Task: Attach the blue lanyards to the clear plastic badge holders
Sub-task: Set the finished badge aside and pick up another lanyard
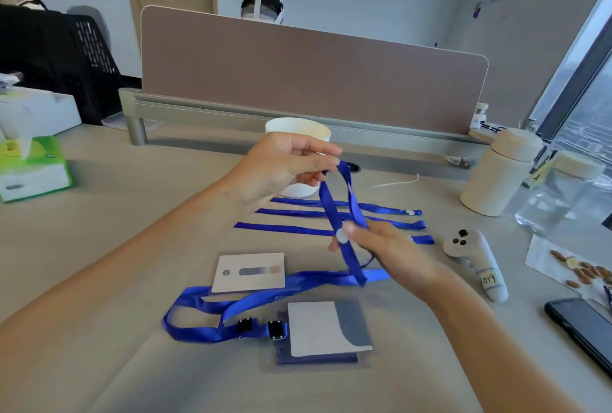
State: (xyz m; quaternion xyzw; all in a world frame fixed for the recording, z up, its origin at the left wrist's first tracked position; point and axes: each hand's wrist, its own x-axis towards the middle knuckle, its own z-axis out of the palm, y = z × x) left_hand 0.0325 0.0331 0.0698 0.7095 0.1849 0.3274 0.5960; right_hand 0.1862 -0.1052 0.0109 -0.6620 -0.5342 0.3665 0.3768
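Observation:
My left hand [284, 161] pinches the top loop of a blue lanyard [331, 204] above the table. My right hand [387, 247] grips the same lanyard lower down, at its white button. The lanyard's tail hangs to the table. Below lie a clear badge holder [326, 330] with a grey-white card and black clips on a blue lanyard [205, 306], and a second badge holder [250, 272] to its upper left. Several loose blue lanyards [298, 214] lie flat behind my hands.
A white bowl [298, 129] stands behind my left hand. A white controller [477, 260], a cream bottle [496, 171], a glass jar [556, 197], nuts on paper [579, 270] and a black phone [586, 330] sit right. A green tissue box [29, 167] is left. A divider [311, 75] closes the back.

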